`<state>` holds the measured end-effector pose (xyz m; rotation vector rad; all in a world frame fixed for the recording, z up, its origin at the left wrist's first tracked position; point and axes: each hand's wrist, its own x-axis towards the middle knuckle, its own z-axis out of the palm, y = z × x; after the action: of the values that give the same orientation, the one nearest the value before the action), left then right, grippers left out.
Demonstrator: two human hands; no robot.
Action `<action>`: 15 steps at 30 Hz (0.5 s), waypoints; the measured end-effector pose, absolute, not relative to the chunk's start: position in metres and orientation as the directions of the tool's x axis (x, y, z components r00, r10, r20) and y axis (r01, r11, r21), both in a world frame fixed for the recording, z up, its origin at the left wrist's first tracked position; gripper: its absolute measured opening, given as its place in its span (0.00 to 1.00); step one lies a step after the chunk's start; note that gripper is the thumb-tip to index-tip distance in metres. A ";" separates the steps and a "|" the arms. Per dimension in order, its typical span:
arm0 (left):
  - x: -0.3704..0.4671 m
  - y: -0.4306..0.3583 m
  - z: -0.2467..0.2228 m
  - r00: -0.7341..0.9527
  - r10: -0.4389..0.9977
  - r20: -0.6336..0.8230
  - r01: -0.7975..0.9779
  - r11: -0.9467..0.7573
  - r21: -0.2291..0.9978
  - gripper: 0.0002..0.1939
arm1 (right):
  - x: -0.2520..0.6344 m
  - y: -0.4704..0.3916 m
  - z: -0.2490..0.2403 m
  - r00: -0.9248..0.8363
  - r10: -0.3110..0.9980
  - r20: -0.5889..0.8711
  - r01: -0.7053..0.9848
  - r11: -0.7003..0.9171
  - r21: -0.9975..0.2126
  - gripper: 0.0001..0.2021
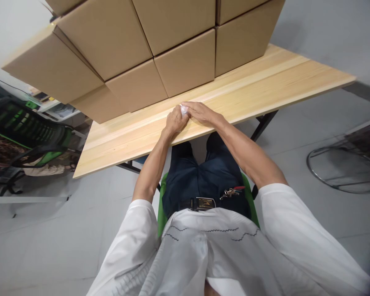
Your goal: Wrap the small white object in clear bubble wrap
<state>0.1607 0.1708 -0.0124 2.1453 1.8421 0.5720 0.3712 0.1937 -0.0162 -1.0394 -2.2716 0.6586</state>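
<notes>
At the near edge of the pale wooden table (265,88), I have both hands together over a small white crumpled thing (183,109), which looks like a wad of paper or tissue, though it is too small for me to be sure. My left hand (175,121) is curled closed around the near side of the wad, knuckles up, and my right hand (200,112) lies flatter beside it with its fingers (191,107) pressed against the wad from the right, so the two hands pinch it between them on the tabletop. The wad sits just in front of the stacked cardboard boxes (160,45), apart from them by a strip of bare wood. To do this well, I judge that I should keep the wad pressed against the table so it cannot roll, work it with the fingertips rather than the palms, and keep my wrists low so I do not nudge the boxes behind. On writing, I find nothing to read: the box faces turned to me are plain brown, with no print or label that I can make out, and the belt buckle (203,202) and the keys (231,192) clipped at my waist are too small to show any mark. A green chair (31,131) stands off to my left.
</notes>
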 end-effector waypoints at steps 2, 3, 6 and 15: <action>0.160 0.171 -0.013 0.125 0.985 0.121 0.885 -0.166 0.435 0.26 | 0.373 0.193 -0.016 -0.548 0.790 0.275 0.516 0.577 -0.633 0.38; 0.160 0.171 -0.013 0.127 0.984 0.125 0.883 -0.170 0.438 0.26 | 0.373 0.193 -0.016 -0.547 0.789 0.278 0.513 0.579 -0.634 0.38; 0.159 0.172 -0.016 0.126 0.981 0.147 0.877 -0.180 0.446 0.25 | 0.373 0.195 -0.018 -0.548 0.787 0.282 0.515 0.583 -0.628 0.37; 0.163 0.166 -0.006 0.105 0.988 0.113 0.898 -0.143 0.416 0.24 | 0.374 0.208 -0.032 -0.564 0.766 0.308 0.551 0.627 -0.551 0.37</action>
<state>0.1629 0.1660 -0.0061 2.1401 1.8764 0.5382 0.3741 0.2078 -0.0318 -1.0321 -2.3233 0.5416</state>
